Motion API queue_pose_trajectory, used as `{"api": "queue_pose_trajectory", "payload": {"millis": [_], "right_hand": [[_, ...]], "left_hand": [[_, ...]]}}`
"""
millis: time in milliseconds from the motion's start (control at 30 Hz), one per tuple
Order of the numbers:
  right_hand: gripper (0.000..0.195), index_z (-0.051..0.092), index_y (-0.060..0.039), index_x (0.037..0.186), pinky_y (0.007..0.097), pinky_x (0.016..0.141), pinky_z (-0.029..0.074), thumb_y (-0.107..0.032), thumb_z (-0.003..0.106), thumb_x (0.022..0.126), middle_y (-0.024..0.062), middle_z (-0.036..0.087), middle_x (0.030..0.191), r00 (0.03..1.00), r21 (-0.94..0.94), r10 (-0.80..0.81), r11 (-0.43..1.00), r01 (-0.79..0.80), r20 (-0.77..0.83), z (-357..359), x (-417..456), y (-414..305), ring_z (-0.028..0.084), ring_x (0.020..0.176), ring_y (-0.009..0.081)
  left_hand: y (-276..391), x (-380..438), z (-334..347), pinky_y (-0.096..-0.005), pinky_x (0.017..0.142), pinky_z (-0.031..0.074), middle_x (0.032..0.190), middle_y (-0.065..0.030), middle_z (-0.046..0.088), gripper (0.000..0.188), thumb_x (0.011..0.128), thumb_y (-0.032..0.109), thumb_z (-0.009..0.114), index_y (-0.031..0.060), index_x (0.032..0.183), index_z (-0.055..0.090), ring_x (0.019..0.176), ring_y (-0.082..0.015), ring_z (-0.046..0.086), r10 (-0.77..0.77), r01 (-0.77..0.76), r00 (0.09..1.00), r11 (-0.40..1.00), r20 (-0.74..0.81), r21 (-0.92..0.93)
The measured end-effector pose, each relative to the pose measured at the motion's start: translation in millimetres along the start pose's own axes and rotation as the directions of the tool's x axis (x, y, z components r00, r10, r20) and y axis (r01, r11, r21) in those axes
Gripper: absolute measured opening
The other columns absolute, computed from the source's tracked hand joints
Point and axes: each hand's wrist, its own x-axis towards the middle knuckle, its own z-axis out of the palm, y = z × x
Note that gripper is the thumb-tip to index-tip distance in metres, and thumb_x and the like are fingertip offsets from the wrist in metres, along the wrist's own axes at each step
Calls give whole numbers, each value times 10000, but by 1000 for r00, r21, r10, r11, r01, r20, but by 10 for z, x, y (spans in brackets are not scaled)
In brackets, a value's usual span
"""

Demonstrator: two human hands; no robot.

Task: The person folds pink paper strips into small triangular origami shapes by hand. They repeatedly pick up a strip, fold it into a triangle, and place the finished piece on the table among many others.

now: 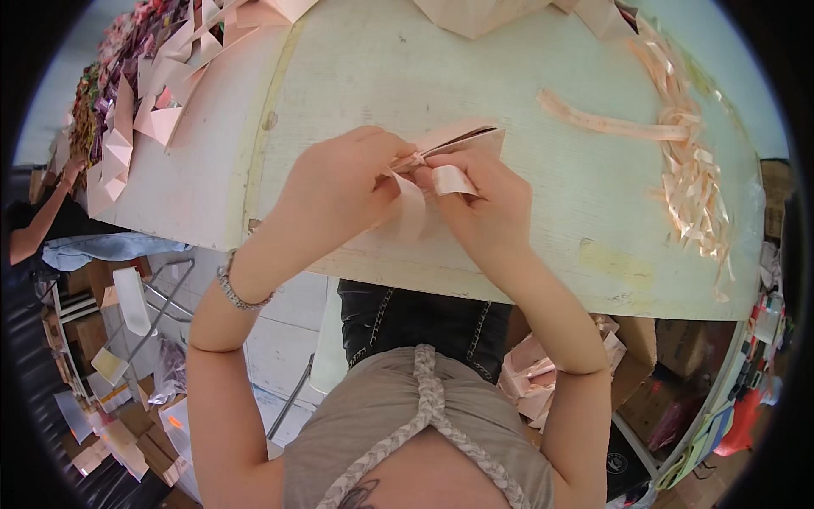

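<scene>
Above the middle of the table, my left hand [350, 178] and my right hand [486, 197] meet at the near end of a folded pale pink paper piece [489, 143]. A satin ribbon [412, 203] is pinched between the fingers of both hands. One length of it hangs in a curve below my left fingers, and another part loops over my right fingers. Whether the ribbon is knotted at the paper's end is hidden by my fingertips. To the right, a single ribbon strip [610, 124] lies beside a long pile of peach ribbons [693, 184].
Folded pink paper pieces [162, 114] lie at the table's left, more at its far edge [477, 13]. A cardboard box [636, 356] of pink pieces stands below the near edge, at right. At far left, a co-worker's arm [48, 219] reaches to a colourful heap [95, 114].
</scene>
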Motion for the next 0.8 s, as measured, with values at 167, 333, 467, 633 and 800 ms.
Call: {"api": "queue_pose_trajectory", "payload": {"millis": [167,333,467,633,800], "right_hand": [[210,640,-58,876,346,530,499,15,669,681,71,628,810,969,-205,-239,947,246,59,-70,7,119,618,698,248],[275,637,-61,919,344,529,495,21,668,659,68,605,766,960,-184,-275,942,280,53,-45,64,141,619,694,252],[298,659,-76,952,349,550,496,10,668,667,63,621,780,944,-147,-287,939,311,165,-108,250,101,623,693,257],[220,694,-77,900,354,583,511,-35,678,685,74,666,788,952,-185,-212,949,254,220,-91,327,35,646,694,259],[183,705,-55,875,351,584,517,-70,681,695,93,681,770,960,-227,-186,946,233,210,-31,341,-127,647,661,270]], "left_hand": [[-39,170,-232,-300,495,440,762,-45,590,373,580,-8,720,92,935,670,633,-226,584,133,-163,984,943,118,290],[-115,247,-272,-306,484,426,761,-45,584,412,527,16,742,103,921,661,622,-218,581,200,-228,973,910,115,347],[16,52,-434,-325,578,480,785,-15,587,304,588,178,790,134,841,625,746,-245,622,274,-291,956,932,107,216],[477,-523,-522,-372,857,483,1058,-104,654,424,631,332,810,88,937,648,1048,-297,610,14,47,988,922,154,-384],[514,-670,41,-333,750,530,1032,-84,696,335,754,227,744,65,1037,668,921,-241,685,-592,511,792,777,-150,-367]]}}
